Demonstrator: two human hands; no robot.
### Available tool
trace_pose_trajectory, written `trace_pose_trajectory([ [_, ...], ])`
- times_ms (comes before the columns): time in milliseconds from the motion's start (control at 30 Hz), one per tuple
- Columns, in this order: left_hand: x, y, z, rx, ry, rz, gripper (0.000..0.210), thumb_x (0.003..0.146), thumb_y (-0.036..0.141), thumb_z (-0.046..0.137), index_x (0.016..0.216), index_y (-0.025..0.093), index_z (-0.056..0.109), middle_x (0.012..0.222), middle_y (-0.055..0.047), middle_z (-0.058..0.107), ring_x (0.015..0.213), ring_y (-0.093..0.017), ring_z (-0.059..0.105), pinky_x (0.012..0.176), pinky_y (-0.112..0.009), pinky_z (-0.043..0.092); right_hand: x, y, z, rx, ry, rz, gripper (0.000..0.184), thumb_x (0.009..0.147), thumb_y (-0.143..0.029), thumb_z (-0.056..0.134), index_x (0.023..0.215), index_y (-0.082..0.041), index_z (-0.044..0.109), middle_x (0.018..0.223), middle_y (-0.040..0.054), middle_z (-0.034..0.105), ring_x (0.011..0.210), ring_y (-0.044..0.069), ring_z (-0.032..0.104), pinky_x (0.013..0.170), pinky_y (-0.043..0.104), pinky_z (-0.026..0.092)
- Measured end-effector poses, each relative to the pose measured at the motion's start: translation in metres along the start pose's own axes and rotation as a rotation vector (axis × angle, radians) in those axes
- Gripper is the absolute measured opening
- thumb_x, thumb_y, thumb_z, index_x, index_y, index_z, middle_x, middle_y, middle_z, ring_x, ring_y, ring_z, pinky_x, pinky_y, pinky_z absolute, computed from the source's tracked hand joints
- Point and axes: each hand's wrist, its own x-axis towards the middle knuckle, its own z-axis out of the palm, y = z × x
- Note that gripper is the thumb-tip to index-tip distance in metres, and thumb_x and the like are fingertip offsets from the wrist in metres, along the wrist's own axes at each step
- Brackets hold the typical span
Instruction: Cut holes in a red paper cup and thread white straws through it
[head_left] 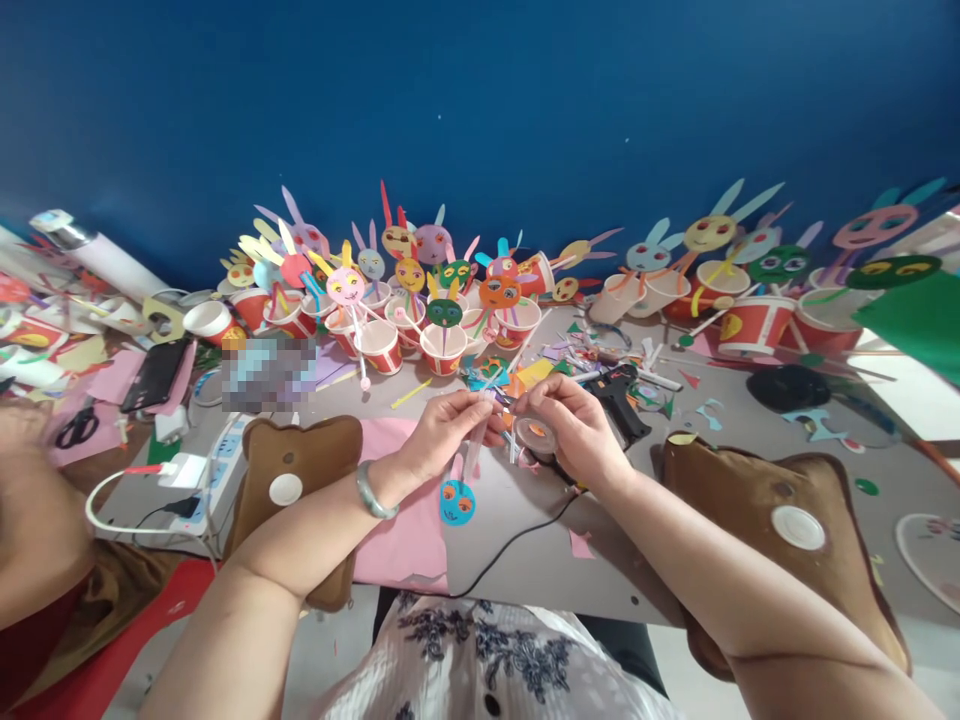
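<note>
Since it looks thin and sticky, the clear strip is best held by its edges; over the table, it is pinched by the left hand, the tape roll by the curled right hand.

Wearer's two hands, one bright blue face, one tape roll, two brown cushions
</note>
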Motion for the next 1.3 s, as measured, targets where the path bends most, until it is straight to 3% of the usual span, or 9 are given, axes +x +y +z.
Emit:
trace_pose_trajectory([
  [100,-0.002,0.001,0.002,-0.038,-0.02,-0.079,0.036,0.077,0.046,0.083,0.084,0.012,0.074,0.075,-0.006,0.074,0.061,-0.014,0.071,0.058,-0.024,0.059,0.0,-0.002,-0.001,-0.034,-0.021,-0.025,0.032,0.082,-0.05,0.075,0.082,-0.023,0.059,0.085,0.0021,0.072,0.07,0.015,0.065,0.062,0.027,0.051],
  [400,-0.003,-0.001,0.002,0.031,-0.105,-0.187,0.042,0.073,0.047,0.085,0.088,0.009,0.075,0.071,-0.005,0.073,0.059,-0.013,0.069,0.056,-0.023,0.057,0.001,-0.006,-0.004,-0.324,-0.057,-0.268,0.029,0.084,-0.05,0.076,0.08,-0.023,0.065,0.091,0.0061,0.074,0.092,0.021,0.07,0.083,0.035,0.057],
  [567,-0.004,-0.001,0.002,0.018,-0.091,-0.201,0.043,0.074,0.049,0.084,0.085,0.01,0.074,0.071,-0.005,0.073,0.059,-0.013,0.069,0.058,-0.024,0.058,0.0,-0.003,-0.004,-0.364,-0.117,-0.272,0.028,0.086,-0.048,0.074,0.08,-0.022,0.066,0.093,0.0073,0.075,0.091,0.022,0.071,0.084,0.037,0.057],
  [933,-0.004,0.007,0.007,-0.022,-0.054,-0.266,0.048,0.065,0.053,0.088,0.078,0.009,0.071,0.067,-0.003,0.07,0.057,-0.012,0.067,0.059,-0.025,0.058,0.002,0.012,-0.004,-0.405,-0.106,-0.364,0.017,0.089,-0.038,0.071,0.081,-0.023,0.067,0.086,0.0059,0.074,0.084,0.021,0.07,0.082,0.039,0.056],
  [1300,-0.004,0.005,0.006,-0.021,-0.04,-0.285,0.048,0.064,0.051,0.089,0.079,0.009,0.071,0.065,-0.003,0.07,0.058,-0.012,0.067,0.063,-0.027,0.058,0.001,0.008,-0.004,-0.447,-0.096,-0.301,0.022,0.087,-0.043,0.071,0.08,-0.022,0.069,0.087,0.0067,0.075,0.086,0.022,0.071,0.082,0.039,0.057],
])
